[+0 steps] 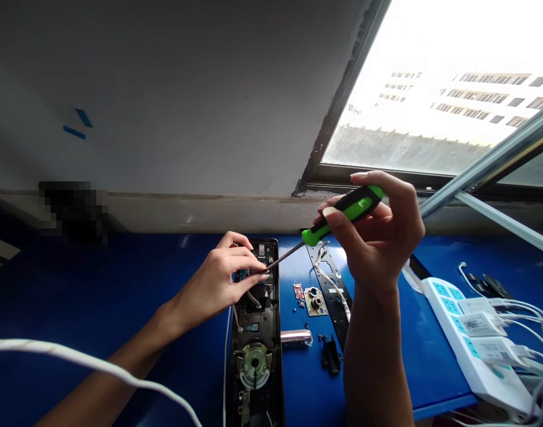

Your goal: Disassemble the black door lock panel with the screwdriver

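Observation:
My right hand [378,237] grips a screwdriver [345,214] by its green and black handle. The metal shaft slants down to the left, and its tip meets the fingertips of my left hand [231,270]. Thumb and fingers of that hand are pinched together over a circuit board [267,255]; whatever lies between them is too small to make out. The board sits at the far end of a long, dark, opened device housing [256,323]. A round speaker-like part [255,365] and thin wires show nearer to me inside the housing.
Right of the housing lie a small red board [298,290], a beige plate [322,306], several screws, a shiny pinkish cylinder [297,338], a black bracket [331,356] and a long black panel [338,317]. A white power strip [449,332] with chargers stands farther right. A white cable [98,365] crosses the left foreground.

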Available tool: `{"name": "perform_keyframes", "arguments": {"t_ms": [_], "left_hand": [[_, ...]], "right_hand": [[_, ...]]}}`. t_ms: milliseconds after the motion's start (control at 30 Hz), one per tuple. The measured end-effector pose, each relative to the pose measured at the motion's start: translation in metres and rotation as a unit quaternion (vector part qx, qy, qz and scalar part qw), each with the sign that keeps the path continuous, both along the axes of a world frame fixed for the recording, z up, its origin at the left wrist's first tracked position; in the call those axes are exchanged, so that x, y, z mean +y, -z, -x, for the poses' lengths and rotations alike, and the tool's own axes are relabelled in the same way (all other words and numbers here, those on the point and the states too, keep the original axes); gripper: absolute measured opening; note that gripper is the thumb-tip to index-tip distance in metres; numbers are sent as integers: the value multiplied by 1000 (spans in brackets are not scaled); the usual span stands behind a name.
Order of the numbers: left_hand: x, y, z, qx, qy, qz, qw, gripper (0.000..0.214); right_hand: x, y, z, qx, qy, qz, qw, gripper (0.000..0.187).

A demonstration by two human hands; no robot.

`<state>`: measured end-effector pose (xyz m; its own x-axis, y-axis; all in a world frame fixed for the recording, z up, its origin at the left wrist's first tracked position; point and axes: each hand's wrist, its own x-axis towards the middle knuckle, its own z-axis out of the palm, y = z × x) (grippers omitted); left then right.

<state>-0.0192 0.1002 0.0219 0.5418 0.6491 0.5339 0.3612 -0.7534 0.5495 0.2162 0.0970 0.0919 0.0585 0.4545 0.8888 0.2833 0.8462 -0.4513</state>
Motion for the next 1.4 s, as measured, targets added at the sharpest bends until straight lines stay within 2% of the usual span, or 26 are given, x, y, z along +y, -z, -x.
{"name": "perform_keyframes", "arguments": {"t_ms": [100, 233, 367, 567, 700, 800, 900, 967, 1233, 1400], "left_hand": [[-1, -1, -1, 17, -12, -1, 1000, 6], [-2, -1, -1, 46, -19, -2, 999, 3], [-2, -1, 0, 52, -34, -19, 998, 6], [0, 0, -2, 30, -51, -55, 997, 3], [-2, 3, -7, 5, -69, -70, 995, 3], [-4, 5, -9, -1, -93, -89, 992, 10], [-2, 6, -9, 5, -111, -105, 988, 27], [0, 6, -8, 10, -118, -110, 987, 33], [7, 12, -5, 72, -99, -60, 991, 33], [7, 13, -4, 77, -86, -28, 993, 34]], "right_hand": [[-4, -1, 5, -3, 2, -17, 1000, 46], [-7, 0, 9, -35, -27, -4, 999, 54], [-8, 1, 12, -51, -57, -5, 997, 53], [-9, -1, 11, -24, -27, -2, 999, 48], [-10, -2, 8, -57, -36, 15, 998, 62], [-9, -3, 7, -56, -39, -14, 998, 66], [-8, -2, 7, -42, -23, -63, 997, 66], [-8, -1, 6, -49, -16, -50, 997, 68], [-7, 10, 9, -99, 20, 14, 995, 66], [-6, 12, 11, -109, 21, 7, 994, 66]]}}
